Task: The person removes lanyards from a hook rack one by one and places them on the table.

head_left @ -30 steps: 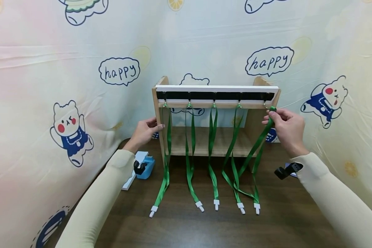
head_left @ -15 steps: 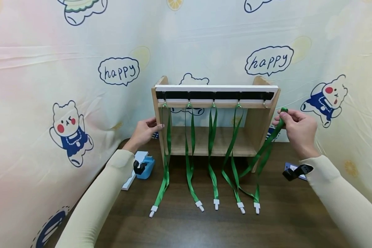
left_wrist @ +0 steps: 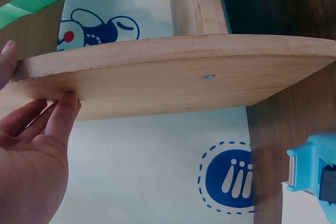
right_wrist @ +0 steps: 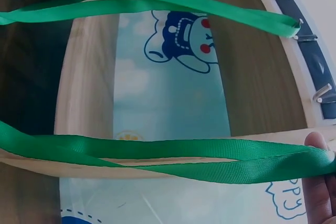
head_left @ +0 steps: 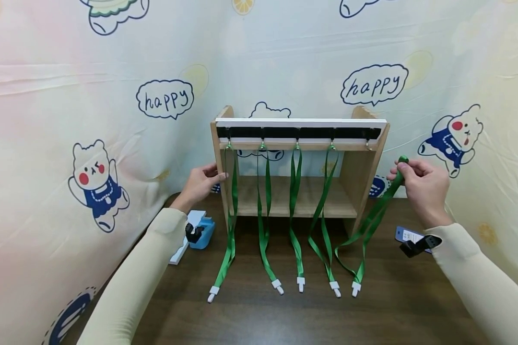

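My left hand [head_left: 202, 186] grips the left side panel of a wooden rack [head_left: 224, 191], thumb at its front edge. In the left wrist view its fingers [left_wrist: 65, 114] press the panel's outer face. Off the rack's right side, my right hand [head_left: 427, 189] pinches the looped top of a green lanyard [head_left: 375, 213]. That lanyard slants down to a white clip [head_left: 356, 288] at the table. Several other green lanyards, such as the middle one [head_left: 295, 182], hang from hooks along the rack's black strip [head_left: 280, 132]. The rightmost hook [head_left: 368, 143] carries nothing.
Left of the rack stands a light-blue tape dispenser [head_left: 204, 235], by a white flat piece [head_left: 179, 251]. A blue and white card [head_left: 407, 235] lies at the right, partly behind the wrist camera [head_left: 418, 246]. A printed cloth [head_left: 259, 57] hangs behind the brown table [head_left: 259, 321].
My right hand has moved right and slightly down, away from the rightmost hook, taking the lanyard's loop along. Its strap no longer crosses the neighbouring lanyard. The left hand stays put.
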`<state>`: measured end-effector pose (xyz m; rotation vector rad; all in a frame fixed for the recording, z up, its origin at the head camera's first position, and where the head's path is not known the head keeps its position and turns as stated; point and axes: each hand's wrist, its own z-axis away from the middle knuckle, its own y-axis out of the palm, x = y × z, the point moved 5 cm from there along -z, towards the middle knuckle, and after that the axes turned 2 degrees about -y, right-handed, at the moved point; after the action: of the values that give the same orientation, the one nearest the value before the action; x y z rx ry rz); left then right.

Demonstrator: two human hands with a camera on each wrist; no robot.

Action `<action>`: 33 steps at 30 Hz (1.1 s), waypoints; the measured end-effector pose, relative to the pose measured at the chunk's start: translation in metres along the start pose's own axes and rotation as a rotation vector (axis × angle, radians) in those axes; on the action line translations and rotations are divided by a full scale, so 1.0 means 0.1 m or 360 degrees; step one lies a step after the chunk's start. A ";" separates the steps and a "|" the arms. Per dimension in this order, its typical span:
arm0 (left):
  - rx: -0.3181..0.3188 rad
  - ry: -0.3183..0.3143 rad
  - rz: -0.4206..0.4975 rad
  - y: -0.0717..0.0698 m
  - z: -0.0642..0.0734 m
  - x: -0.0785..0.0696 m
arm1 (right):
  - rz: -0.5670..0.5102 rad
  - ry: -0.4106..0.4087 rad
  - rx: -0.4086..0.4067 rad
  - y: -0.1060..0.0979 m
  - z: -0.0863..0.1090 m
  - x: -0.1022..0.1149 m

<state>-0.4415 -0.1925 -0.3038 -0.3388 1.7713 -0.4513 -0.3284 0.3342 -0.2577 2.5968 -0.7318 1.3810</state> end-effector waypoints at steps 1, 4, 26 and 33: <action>0.0000 0.0002 0.0005 0.00 0.00 0.00 | 0.0047 -0.0004 -0.0006 -0.01 0.00 -0.01; 0.0001 0.0006 0.0013 0.00 0.01 -0.01 | 0.0088 -0.0007 -0.0016 -0.03 0.02 -0.03; 0.0013 -0.0034 0.0014 -0.01 0.02 0.00 | 0.0236 0.0109 0.0161 0.03 0.35 -0.44; 0.0023 -0.0030 0.0032 -0.01 0.01 -0.02 | 0.0483 0.0007 0.0249 0.09 0.53 -0.49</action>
<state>-0.4397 -0.1925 -0.3020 -0.3136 1.7507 -0.4449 -0.3156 0.3271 -0.3292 2.6829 -1.0976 1.5813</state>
